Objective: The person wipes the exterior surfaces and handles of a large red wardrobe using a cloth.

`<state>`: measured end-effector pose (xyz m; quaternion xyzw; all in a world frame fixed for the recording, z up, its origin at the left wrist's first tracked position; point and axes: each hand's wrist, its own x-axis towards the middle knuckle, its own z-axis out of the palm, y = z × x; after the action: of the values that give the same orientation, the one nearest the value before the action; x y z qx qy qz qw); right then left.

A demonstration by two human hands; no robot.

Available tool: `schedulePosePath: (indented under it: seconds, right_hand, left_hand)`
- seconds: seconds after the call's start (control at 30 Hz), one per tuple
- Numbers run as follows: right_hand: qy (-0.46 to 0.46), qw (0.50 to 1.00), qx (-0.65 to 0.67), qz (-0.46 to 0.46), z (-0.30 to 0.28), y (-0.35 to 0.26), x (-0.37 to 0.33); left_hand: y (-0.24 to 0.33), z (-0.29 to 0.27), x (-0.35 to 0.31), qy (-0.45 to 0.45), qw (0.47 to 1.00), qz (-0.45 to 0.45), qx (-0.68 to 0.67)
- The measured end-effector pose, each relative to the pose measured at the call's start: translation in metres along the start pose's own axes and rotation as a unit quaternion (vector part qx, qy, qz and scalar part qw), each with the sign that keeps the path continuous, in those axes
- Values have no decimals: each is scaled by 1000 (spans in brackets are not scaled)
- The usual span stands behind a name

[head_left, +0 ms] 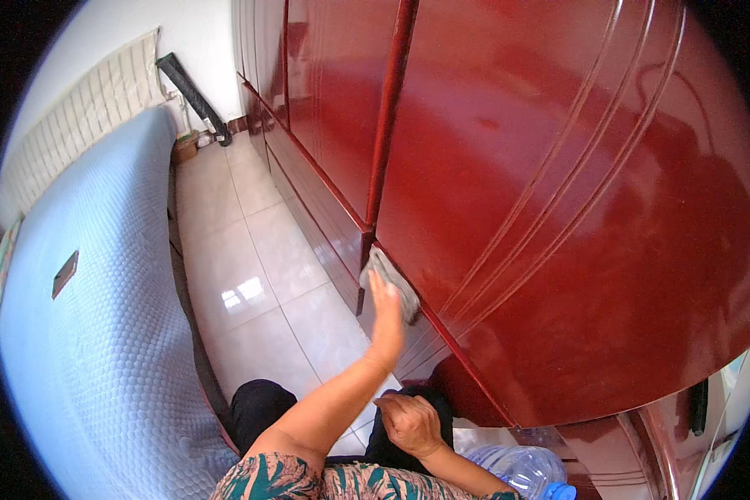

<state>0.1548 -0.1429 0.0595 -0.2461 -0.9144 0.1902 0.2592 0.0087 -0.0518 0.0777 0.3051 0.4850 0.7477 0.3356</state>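
Note:
My left hand (382, 308) reaches forward and presses a grey cloth (407, 298) against the lower edge of a glossy dark red wardrobe door (508, 208). Its fingers lie along the cloth, beside the corner where two panels meet. Below the door edge, a lower red panel (454, 379) shows partly behind my arm. Resting on my dark-trousered right knee, my right hand (412, 425) has its fingers curled in and nothing visible in it. Close to my right forearm is a large clear plastic bottle (517, 468) with a blue cap.
A bed with a light blue quilted cover (133, 333) runs along the left, with a dark flat rectangular object (65, 275) on it. Between bed and wardrobe lies a white tiled floor (254, 250). A long black object (193, 98) leans at the far wall near a small brown box (185, 148).

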Motion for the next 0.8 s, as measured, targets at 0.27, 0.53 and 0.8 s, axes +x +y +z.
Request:
schedulePosePath:
  seconds: [0.27,0.53,0.8]
  right_hand:
    - [-87,991,-14,104,3,4,-10]
    - [-1,999,-31,-11,-3,-2,4]
    - [-32,999,-9,4,-5,-2,7]
  left_hand:
    - [11,34,-67,-65,987,12,145]
    - [-25,14,-5,65,990,-120,29]
    - [-85,-13,11,137,937,-282,-155]
